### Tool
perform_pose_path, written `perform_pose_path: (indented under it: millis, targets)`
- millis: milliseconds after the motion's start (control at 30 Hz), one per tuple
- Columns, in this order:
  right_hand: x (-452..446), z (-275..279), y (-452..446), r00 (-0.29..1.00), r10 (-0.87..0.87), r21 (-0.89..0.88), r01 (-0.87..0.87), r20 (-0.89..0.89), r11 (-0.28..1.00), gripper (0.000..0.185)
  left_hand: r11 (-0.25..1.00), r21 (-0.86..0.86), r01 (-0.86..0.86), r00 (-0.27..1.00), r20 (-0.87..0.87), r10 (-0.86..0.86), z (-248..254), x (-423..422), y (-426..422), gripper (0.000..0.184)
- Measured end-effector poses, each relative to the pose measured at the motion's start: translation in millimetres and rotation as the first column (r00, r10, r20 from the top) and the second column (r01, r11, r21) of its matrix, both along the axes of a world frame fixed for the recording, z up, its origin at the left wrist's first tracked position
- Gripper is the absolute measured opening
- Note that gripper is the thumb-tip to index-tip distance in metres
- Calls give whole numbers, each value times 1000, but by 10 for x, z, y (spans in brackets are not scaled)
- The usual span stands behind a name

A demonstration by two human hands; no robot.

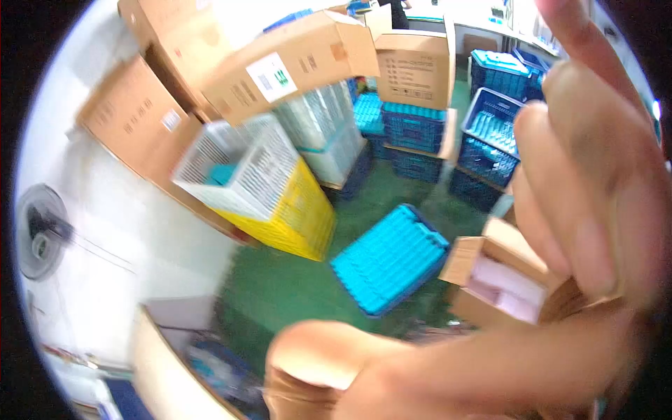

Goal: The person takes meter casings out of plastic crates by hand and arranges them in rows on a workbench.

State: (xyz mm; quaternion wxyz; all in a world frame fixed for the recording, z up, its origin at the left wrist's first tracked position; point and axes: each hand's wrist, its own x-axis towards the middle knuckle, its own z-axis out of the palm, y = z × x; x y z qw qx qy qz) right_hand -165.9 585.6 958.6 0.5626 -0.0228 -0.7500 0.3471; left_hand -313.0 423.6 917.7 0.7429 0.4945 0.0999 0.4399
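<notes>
My right hand [595, 182] looms very close to the camera and fills the right side and lower right of the head view, slightly blurred. Its thumb stretches left along the bottom, one finger points up, and the others are bent. Thumb and fingers are apart, with nothing visible between them. Behind the hand, an open cardboard box [483, 301] with pale pink contents is partly covered. Left of that box, a bright blue lidded crate [392, 259] lies on the green floor. My left hand is out of view.
A white basket [280, 150] tops a yellow crate [301, 213]. Large cardboard boxes [287, 73] lean and stack at the back left. Dark blue crates [413, 129] stand behind, one stack under a carton [413, 70]. A fan [42, 231] is by the white wall.
</notes>
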Motion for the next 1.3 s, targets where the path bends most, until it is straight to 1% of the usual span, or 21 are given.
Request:
perform_pose_path:
  millis: [33, 100, 133, 167, 233, 300, 333, 400, 467, 533, 567, 633, 700, 733, 800, 967, 1033, 1100, 1200, 1233, 1300]
  targets:
    - [-26, 42, 54, 999, -28, 4, 28, 35, 1000, 44, 999, 17, 47, 997, 52, -48, 29, 81, 84, 29]
    - [-70, 52, 158, 997, -68, 8, 68, 34, 998, 45, 985, 69, 158, 983, 79, -163, 153, 216, 311, 29]
    - [-91, 81, 219, 995, -89, 24, 88, 51, 996, 45, 937, 225, 267, 954, 76, -290, 161, 225, 526, 34]
    - [-145, 83, 233, 991, -112, 34, 110, 71, 993, 46, 844, 375, 383, 898, 61, -435, 164, 217, 693, 39]
    - [-313, 77, 256, 983, -153, 77, 145, 104, 986, 46, 728, 422, 540, 811, -30, -584, 84, -39, 843, 42]
    - [-549, 120, 191, 970, -204, 122, 188, 133, 974, 47, 742, 202, 640, 767, -102, -634, -209, -591, 844, 40]
    - [-615, 167, 154, 962, -235, 160, 212, 141, 964, 47, 720, 93, 688, 725, -127, -677, -322, -780, 858, 39]
    - [-812, 305, -71, 939, -315, 272, 270, 137, 924, 48, 707, 0, 707, 692, -208, -692, -396, -1357, 881, 39]
    - [-1070, 484, -316, 916, -380, 403, 302, 128, 864, 48, 785, 140, 603, 761, -395, -514, -267, -2147, 998, 38]
    - [-1387, 665, -578, 885, -449, 542, 319, 123, 777, 49, 757, 364, 542, 767, -584, -268, -58, -2858, 1113, 38]
    - [-1548, 781, -678, 866, -485, 606, 320, 126, 729, 49, 701, 486, 522, 759, -640, -122, 59, -3175, 1168, 38]
    - [-1915, 941, -796, 830, -540, 695, 303, 144, 652, 50, 556, 662, 503, 749, -655, 103, 230, -3642, 1283, 37]
    - [-2213, 1001, -852, 792, -588, 750, 289, 161, 594, 51, 435, 766, 472, 758, -605, 244, 299, -3987, 1370, 37]
    - [-1807, 851, -1024, 797, -596, 758, 326, 100, 564, 51, 379, 770, 513, 719, -627, 299, 339, -3681, 1234, 37]
    - [-2149, 938, -1009, 775, -623, 783, 319, 109, 534, 52, 311, 819, 482, 738, -571, 360, 376, -3964, 1278, 36]
    - [-2334, 787, -1384, 723, -685, 862, 288, 90, 418, 53, 155, 877, 456, 753, -473, 458, 191, -4163, 1267, 36]
    - [-2366, 715, -1490, 716, -694, 885, 274, 72, 375, 54, 119, 882, 457, 752, -454, 478, 109, -4181, 1240, 36]
    - [-2360, 684, -1495, 704, -706, 885, 276, 80, 375, 54, 107, 896, 430, 768, -426, 478, 85, -4222, 1234, 37]
    - [-2326, 644, -1381, 699, -713, 849, 339, 61, 405, 55, 140, 907, 396, 785, -414, 462, 180, -4266, 1145, 37]
    - [-2294, 634, -1312, 701, -711, 828, 363, 59, 427, 56, 173, 903, 394, 786, -429, 445, 235, -4230, 1129, 37]
    - [-2263, 652, -1277, 697, -715, 827, 365, 61, 427, 56, 173, 909, 380, 794, -416, 442, 280, -4189, 1145, 38]
